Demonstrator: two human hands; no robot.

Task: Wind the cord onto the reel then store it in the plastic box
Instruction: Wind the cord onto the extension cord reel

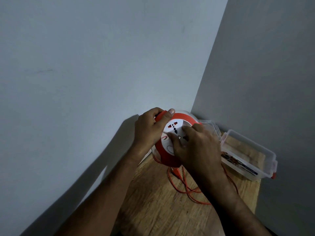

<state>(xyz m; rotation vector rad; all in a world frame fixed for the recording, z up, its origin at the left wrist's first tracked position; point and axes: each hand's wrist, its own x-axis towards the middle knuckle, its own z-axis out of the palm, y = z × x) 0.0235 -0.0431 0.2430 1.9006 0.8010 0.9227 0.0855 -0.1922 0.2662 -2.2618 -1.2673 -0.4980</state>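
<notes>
An orange cord reel (167,157) with a white socket face is held up above a wooden table. My left hand (150,128) grips the reel's orange handle at the top left. Spread over the white face, my right hand (194,143) has its fingers pressed on the centre. Loose orange cord (187,188) hangs from the reel's underside and lies in loops on the table. A clear plastic box (250,155) with red latches stands open at the right, beside the wall.
The wooden table (162,210) sits in a corner, with grey walls close behind and to the right. The box's clear lid (211,126) lies behind the reel. Something dark and printed lies inside the box at its near side.
</notes>
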